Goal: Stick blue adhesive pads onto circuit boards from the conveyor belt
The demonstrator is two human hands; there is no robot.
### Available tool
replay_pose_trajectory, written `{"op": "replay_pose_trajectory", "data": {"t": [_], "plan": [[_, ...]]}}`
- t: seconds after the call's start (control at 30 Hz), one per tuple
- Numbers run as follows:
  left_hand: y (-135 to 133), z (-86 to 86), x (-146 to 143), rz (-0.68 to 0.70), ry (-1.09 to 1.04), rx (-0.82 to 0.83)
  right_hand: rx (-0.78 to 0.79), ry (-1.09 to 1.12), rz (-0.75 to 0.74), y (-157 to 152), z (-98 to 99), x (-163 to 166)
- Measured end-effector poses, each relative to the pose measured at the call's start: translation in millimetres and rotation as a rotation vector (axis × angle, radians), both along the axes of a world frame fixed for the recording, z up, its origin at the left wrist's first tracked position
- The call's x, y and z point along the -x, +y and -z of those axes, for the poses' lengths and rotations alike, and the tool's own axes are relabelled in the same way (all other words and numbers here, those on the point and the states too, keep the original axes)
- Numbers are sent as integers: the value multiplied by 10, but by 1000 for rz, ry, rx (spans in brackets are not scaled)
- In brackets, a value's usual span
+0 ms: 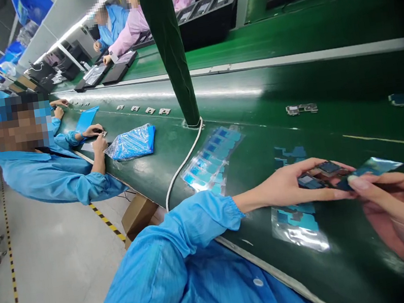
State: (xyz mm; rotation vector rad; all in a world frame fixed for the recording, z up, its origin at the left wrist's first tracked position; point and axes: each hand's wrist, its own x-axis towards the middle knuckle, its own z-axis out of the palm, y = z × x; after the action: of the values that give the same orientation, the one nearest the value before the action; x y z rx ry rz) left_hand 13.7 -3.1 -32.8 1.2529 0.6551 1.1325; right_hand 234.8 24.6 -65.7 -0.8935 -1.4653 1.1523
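My left hand [288,185] is closed around the edges of a small circuit board [319,176], with thumb and fingers on opposite sides. From the right, my right hand [399,210] pinches a shiny blue film piece [378,165] between thumb and finger. The film's left end meets the board's right end; whether it sticks there I cannot tell. Under my left wrist and hand lies a clear sheet with blue film pieces [298,220], partly hidden. A second such sheet [212,160] lies farther left on the green work surface [257,228].
Circuit boards [301,109] lie on the green belt, with several more [150,110] farther left. A green-wrapped post [170,51] rises from the bench beside a white cable [181,166]. A co-worker [51,166] sits at left near a blue plastic-wrapped pack [132,143].
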Motion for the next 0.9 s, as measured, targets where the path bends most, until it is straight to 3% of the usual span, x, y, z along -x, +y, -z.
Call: {"op": "replay_pose_trajectory", "data": {"t": [0.07,0.13,0.2,0.27,0.37,0.43,0.63,0.8,0.9], "plan": [[-16,28,-15,-43,26,0,277,87,96,-103,-150,138],[-34,31,-34,-98,44,36,340,51,169,-167,-284,210],[-59,-9,-52,-187,82,81,243,-52,202,-186,-387,216],[-81,-78,-56,-271,144,98,44,-163,199,-182,-465,180],[-93,-167,-34,-289,169,96,-243,-317,163,-177,-558,116],[-98,-195,-20,-285,176,99,-319,-380,142,-184,-604,96],[-124,-188,-53,-290,183,120,-305,-441,91,-182,-643,64],[-66,-108,-44,-191,-77,228,-190,-381,132,-130,-609,0],[-35,-98,39,-214,21,129,-101,-312,138,-127,-584,-17]]}}
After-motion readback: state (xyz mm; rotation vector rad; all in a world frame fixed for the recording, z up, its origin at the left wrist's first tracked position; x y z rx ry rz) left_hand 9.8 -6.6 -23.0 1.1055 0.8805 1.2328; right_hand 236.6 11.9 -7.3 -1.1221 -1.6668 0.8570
